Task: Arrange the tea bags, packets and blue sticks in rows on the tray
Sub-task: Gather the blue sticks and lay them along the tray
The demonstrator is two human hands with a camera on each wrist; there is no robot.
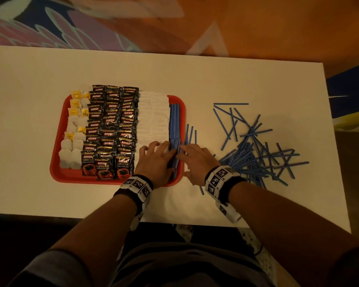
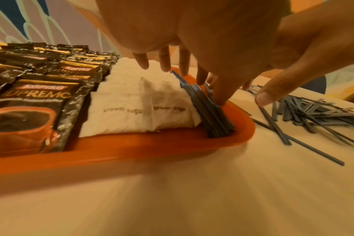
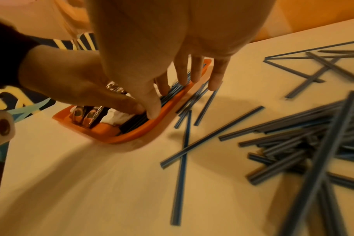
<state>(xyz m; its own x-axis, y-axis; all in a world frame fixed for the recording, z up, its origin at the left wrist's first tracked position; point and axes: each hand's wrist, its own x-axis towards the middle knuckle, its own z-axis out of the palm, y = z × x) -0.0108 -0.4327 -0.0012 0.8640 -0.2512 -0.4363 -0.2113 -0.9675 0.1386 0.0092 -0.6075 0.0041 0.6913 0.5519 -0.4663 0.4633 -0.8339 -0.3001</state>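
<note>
Where the head view looks down on the white bench (image 1: pixel 236 79), the red tray (image 1: pixel 58 154) sits left of centre, holding tea bags (image 1: pixel 72 150) at its left, black coffee packets (image 1: pixel 112 129) beside them, white sugar packets (image 1: pixel 153 119) next, and a row of blue sticks (image 1: pixel 174 123) along the right rim. Loose blue sticks (image 1: pixel 257 156) lie heaped on the bench to the right. Left hand (image 1: pixel 155 160) and right hand (image 1: pixel 197 160) meet at the near end of the row, fingers spread and fairly straight, touching the sticks.

Left wrist view: left fingers (image 2: pixel 164 60) extended over the sugar packets (image 2: pixel 144 110); the right hand's thumb (image 2: pixel 273 89) hovers past the tray rim (image 2: pixel 243 127).

Right wrist view: right fingers (image 3: pixel 181 71) straight on the tray's sticks (image 3: pixel 172 91); nothing gripped by either hand
</note>
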